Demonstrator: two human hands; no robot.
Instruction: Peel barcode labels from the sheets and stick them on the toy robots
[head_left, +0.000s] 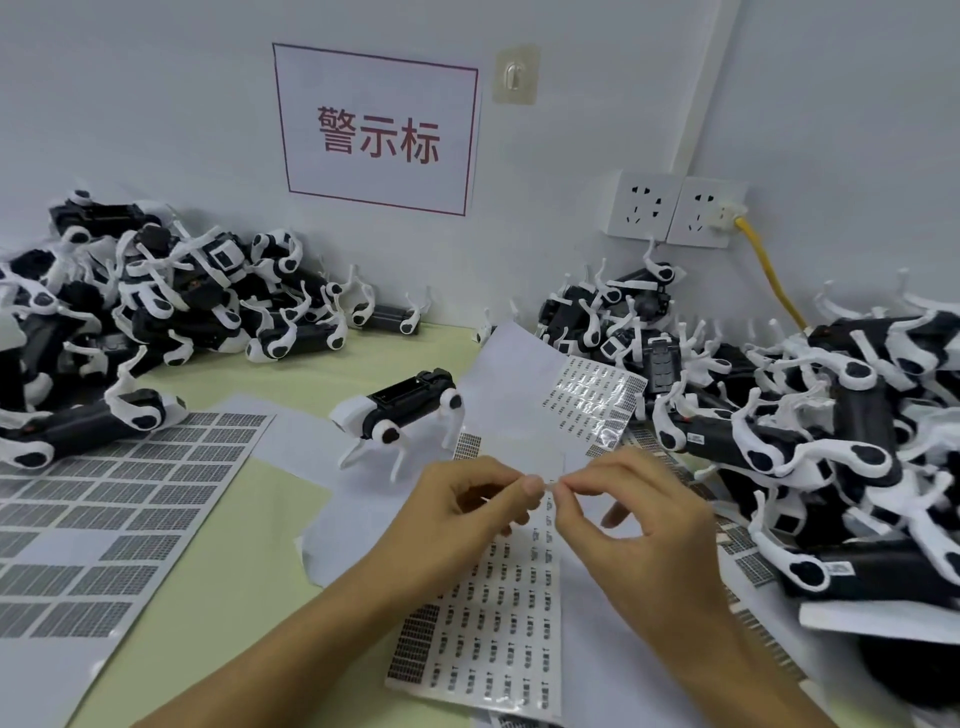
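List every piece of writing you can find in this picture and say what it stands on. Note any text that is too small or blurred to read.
"警示标": large red characters on the white wall sign with a red border.
Label sheet under the hands: rows of small print, too blurred to read.
Barcode sheet on the left: only grey blocks, unreadable.
Curled label sheet behind the hands: tiny print, unreadable.
Stickers on the toy robots at right: too small to read.

The white wall sign (375, 130) says "警示标" in big red letters. The label sheets' (498, 634) print is too small to read.
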